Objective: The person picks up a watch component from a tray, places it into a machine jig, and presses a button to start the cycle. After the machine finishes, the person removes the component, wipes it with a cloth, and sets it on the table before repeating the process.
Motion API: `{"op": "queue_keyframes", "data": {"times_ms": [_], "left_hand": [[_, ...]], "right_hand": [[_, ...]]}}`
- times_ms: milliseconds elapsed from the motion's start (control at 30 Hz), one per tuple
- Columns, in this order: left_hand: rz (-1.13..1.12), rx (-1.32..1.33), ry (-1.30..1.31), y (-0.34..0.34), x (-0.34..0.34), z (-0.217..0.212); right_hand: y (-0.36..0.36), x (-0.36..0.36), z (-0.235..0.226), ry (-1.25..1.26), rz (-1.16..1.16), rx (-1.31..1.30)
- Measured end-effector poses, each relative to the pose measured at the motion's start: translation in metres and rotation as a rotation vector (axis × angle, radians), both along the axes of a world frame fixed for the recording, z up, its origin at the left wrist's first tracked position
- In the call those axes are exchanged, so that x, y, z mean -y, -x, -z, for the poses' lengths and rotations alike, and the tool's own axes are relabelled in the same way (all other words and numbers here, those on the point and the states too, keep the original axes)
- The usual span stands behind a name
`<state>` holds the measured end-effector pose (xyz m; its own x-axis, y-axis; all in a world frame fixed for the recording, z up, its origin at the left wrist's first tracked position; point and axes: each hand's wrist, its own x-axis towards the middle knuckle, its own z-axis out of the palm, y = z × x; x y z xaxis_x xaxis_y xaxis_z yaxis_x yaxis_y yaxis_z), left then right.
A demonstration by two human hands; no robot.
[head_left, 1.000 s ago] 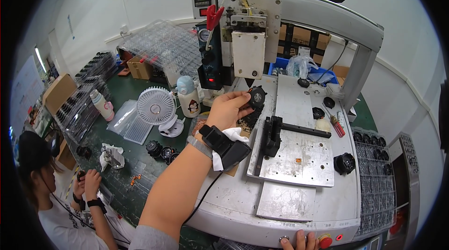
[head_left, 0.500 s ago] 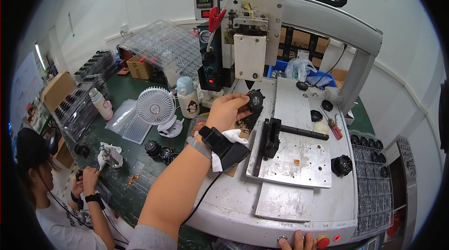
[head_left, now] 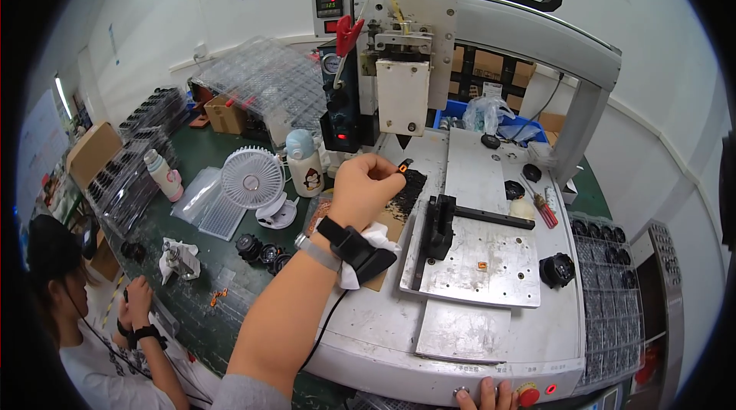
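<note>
My left hand (head_left: 366, 189) is pinched on a black plastic part (head_left: 409, 162) with a small orange piece on it; the fingers hide most of it. It is held below and close to the dark pointed nozzle (head_left: 404, 141) of the machine head (head_left: 402, 95). Black scraps (head_left: 409, 194) lie on the machine bed under that hand. At the bottom edge, the fingers of my right hand (head_left: 489, 395) rest apart on the machine's front panel, between a small metal button (head_left: 461, 391) and a red knob (head_left: 529, 395). The rest of that hand is out of view.
Right of my left hand stands a metal fixture plate (head_left: 506, 287) with a black clamp block (head_left: 438, 230). A black round part (head_left: 557, 270) and a red-handled screwdriver (head_left: 546, 212) lie nearby. Left are a white fan (head_left: 253, 177), a bottle (head_left: 305, 168) and a co-worker (head_left: 65, 310).
My left hand has turned the black part, so its round face no longer shows and the orange piece does. My right hand stays on the panel. The co-worker's hands have shifted slightly.
</note>
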<state>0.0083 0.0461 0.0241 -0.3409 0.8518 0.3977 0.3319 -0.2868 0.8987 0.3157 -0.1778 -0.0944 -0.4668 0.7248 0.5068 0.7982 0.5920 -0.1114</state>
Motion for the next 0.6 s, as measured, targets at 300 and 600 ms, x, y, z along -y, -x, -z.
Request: {"op": "queue_keyframes", "data": {"times_ms": [300, 600], "left_hand": [[0.329, -0.11, -0.219, -0.031, 0.042, -0.033], [0.487, -0.121, -0.259, -0.056, 0.072, -0.049]], "right_hand": [[0.0, -0.001, -0.002, 0.007, -0.004, -0.033], [-0.002, -0.002, -0.001, 0.023, -0.024, -0.059]]}}
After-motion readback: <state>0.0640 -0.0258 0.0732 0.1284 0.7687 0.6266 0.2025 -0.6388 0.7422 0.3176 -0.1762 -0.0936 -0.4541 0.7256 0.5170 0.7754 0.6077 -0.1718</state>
